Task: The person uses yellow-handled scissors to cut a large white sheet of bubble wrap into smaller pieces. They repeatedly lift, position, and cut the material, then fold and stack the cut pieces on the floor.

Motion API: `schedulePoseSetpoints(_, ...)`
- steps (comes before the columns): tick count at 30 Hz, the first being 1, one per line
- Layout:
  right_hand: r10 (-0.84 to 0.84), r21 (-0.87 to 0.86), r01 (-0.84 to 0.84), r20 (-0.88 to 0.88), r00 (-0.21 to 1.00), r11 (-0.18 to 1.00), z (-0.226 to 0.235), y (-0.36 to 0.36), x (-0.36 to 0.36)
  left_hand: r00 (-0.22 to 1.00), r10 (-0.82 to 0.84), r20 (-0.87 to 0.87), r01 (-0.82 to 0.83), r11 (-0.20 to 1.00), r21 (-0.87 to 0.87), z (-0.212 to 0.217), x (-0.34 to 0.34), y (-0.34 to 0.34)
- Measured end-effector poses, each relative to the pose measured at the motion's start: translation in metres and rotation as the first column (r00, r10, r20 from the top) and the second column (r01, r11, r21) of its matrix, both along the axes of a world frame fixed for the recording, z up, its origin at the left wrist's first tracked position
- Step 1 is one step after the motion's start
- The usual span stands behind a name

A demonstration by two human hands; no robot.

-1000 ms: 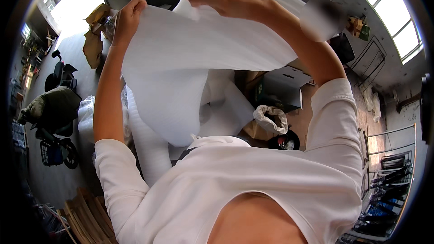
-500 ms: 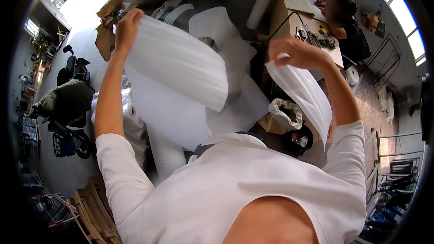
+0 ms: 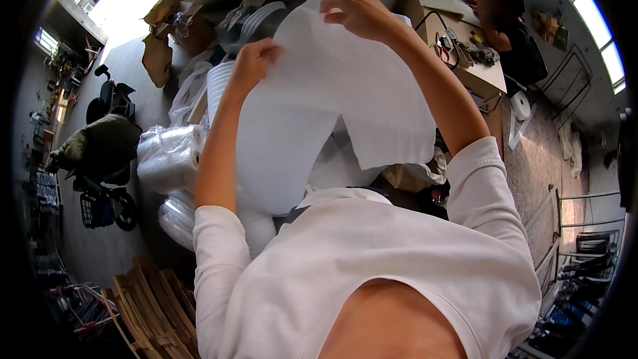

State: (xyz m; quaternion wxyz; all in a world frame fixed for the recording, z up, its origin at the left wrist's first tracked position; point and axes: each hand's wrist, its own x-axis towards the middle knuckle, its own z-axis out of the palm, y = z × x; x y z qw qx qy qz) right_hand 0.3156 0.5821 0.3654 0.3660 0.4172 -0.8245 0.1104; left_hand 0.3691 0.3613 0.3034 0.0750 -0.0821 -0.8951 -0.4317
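Big white foam sheet (image 3: 332,113) held up in front, left hand (image 3: 251,63) gripping its left edge, right hand (image 3: 355,3) pinching its top, clear plastic rolls (image 3: 169,156) lower left, hands closer together than before

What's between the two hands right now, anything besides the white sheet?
Head view: only the white foam sheet spans between the left hand and the right hand; both pinch its upper edge, nothing else between.

We see a large white foam sheet (image 3: 332,106) — thin, soft, faintly ribbed — held up in front at its far edge, hanging down in loose folds, lower right corner drooping.
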Motion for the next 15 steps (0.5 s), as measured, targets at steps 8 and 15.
schedulePoseSetpoints(8,0.325,0.25,-0.377,0.224,0.919,0.892,0.002,-0.038,0.016,0.981,-0.143,-0.129,0.147,0.989,0.024,0.018,0.002,0.019)
schedulePoseSetpoints(15,0.203,0.286,-0.33,0.393,0.897,0.9,0.001,-0.026,0.012,0.984,-0.177,-0.035,0.177,0.984,0.006,0.012,0.012,0.008)
